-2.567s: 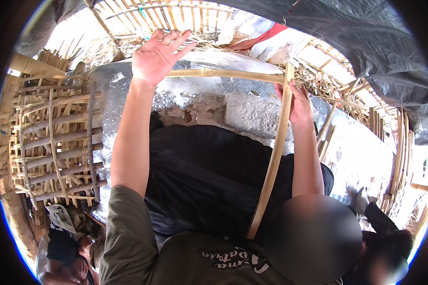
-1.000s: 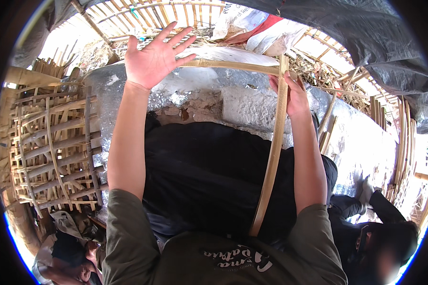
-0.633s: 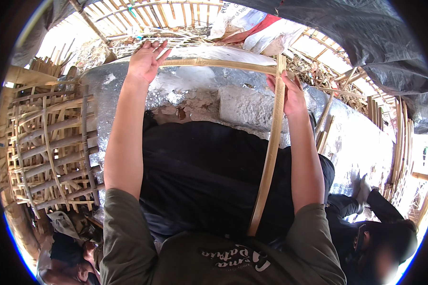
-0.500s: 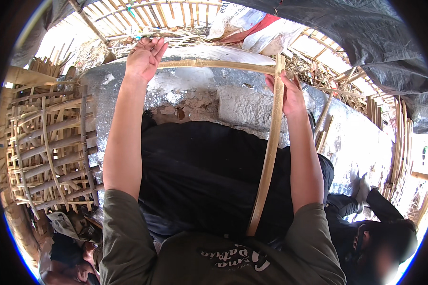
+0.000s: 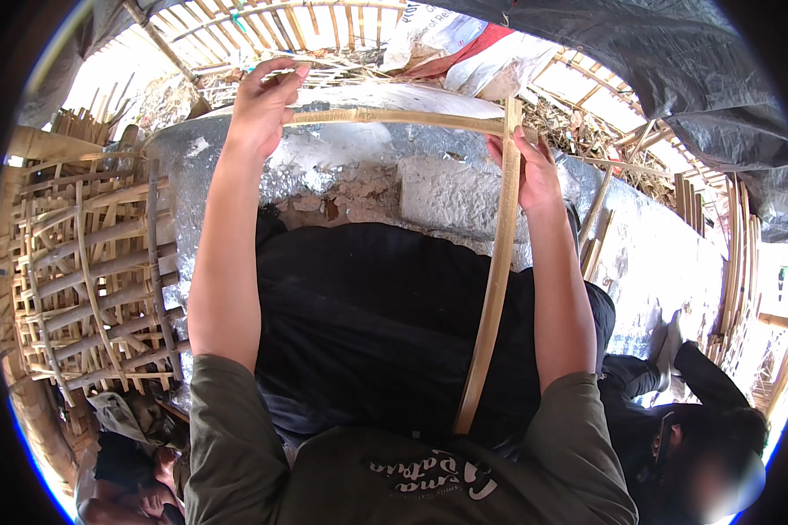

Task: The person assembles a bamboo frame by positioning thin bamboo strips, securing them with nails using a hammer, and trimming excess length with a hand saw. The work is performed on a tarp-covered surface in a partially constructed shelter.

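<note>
Raised at the upper left, my left hand (image 5: 265, 105) has its fingers bent in toward the thumb; what they hold, if anything, is hidden. A level bamboo strip (image 5: 385, 115) runs from beside that hand across to my right hand (image 5: 534, 169). My right hand is closed at the crossing of this strip and a second, long bamboo strip (image 5: 496, 289), thumb in front and fingers partly behind. The long strip comes down from the crossing toward my chest, over black cloth (image 5: 368, 315).
Ahead stands a silvery, worn low wall (image 5: 464, 188), with twigs and a white and red sack (image 5: 473, 57) beyond it. A woven bamboo panel (image 5: 96, 271) is on the left. Dark sheeting (image 5: 674, 70) hangs upper right. People sit at lower left (image 5: 140, 481) and lower right (image 5: 683, 455).
My left hand has turned at the wrist and dipped slightly, its fingers now pointing more to the right. My right hand and both strips are almost unmoved.
</note>
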`<state>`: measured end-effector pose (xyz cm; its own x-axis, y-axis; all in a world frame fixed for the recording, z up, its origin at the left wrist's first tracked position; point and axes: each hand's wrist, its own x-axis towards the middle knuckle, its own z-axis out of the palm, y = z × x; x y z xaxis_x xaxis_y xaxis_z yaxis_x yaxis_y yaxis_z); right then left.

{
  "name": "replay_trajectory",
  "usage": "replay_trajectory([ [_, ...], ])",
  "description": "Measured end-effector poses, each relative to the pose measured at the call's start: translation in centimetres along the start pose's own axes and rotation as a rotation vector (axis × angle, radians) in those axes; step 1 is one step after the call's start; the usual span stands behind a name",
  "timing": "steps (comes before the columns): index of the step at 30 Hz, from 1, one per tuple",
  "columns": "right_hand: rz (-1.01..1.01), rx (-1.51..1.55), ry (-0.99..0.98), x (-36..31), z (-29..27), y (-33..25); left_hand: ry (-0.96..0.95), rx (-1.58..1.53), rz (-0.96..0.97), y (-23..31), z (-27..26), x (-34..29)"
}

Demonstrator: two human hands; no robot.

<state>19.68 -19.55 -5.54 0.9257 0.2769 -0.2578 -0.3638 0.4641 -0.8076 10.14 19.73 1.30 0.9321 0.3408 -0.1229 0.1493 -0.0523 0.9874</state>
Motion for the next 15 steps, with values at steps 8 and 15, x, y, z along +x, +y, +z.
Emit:
replay_trajectory([
  [8,-0.028,0.049,0.044,-0.1,-0.1,0.3,-0.205,-0.579,0.120,3.6,4.3,-4.8],
  [15,0.001,0.083,-0.044,0.3,-1.6,0.2,-0.756,-1.322,-0.234,5.6,7.6,-8.3],
])
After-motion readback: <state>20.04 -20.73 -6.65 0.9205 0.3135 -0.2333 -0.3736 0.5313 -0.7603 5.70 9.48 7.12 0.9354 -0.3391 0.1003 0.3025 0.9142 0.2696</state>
